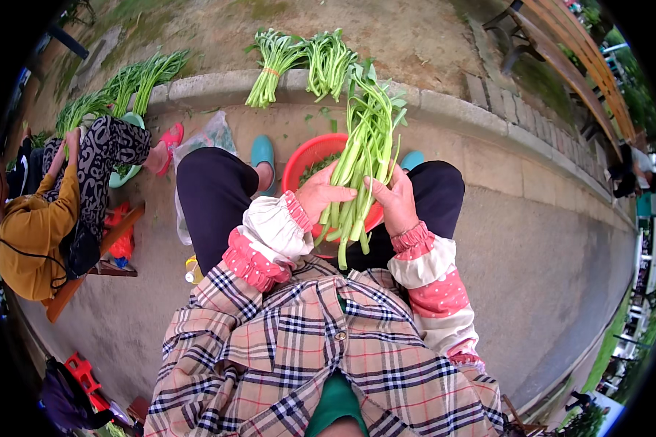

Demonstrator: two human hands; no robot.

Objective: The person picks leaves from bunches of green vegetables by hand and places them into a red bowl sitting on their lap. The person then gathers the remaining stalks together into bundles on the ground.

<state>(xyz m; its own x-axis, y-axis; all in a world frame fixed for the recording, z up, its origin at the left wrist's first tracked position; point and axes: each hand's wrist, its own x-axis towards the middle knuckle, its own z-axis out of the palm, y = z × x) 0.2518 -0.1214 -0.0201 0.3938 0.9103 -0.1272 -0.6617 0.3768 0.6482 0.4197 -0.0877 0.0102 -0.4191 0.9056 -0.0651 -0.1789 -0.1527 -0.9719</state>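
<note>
Between my knees, both hands hold one loose bunch of leafy green stems (367, 142), which looks like water spinach. My left hand (323, 192) grips its left side, thumb laid across the stalks. On the right side, my right hand (396, 198) closes round the stems with its thumb on top. Cut stalk ends point toward my lap and the leaves point away. Below the bunch stands a red plastic basket (295, 164) with green leaf scraps inside, partly hidden by the stems and my hands.
On the stone kerb (443, 109) ahead lie a banded bunch of greens (273, 68) and another bunch (329, 64). A clear plastic bag (210, 134) rests beside my left knee. At left, a seated person (38, 235) handles greens near a pale green basin (131, 173). A wooden bench (574, 60) stands far right.
</note>
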